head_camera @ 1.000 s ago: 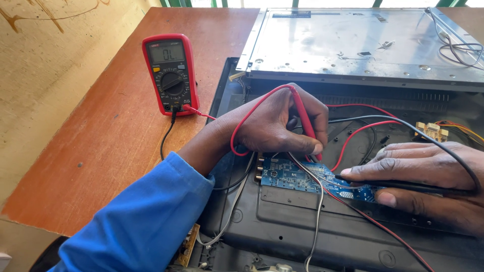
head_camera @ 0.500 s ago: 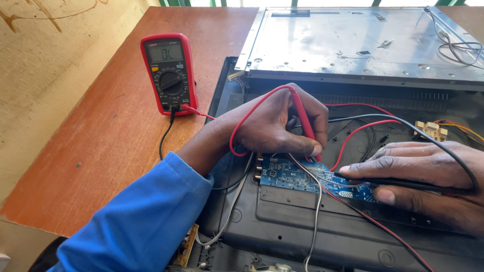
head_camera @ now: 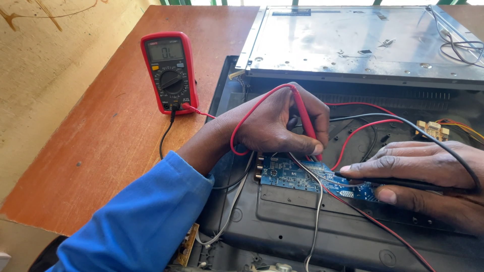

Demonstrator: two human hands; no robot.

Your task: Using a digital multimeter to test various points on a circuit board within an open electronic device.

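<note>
The multimeter (head_camera: 170, 73) has a red casing, a dark grey face and a pale grey screen. The circuit board (head_camera: 312, 180) is blue with white markings. The left hand (head_camera: 275, 123) holds a red probe (head_camera: 304, 121); the right hand (head_camera: 428, 174) holds a black probe (head_camera: 398, 182). The sleeve (head_camera: 146, 221) is bright blue, the table (head_camera: 116, 126) reddish brown.
</note>
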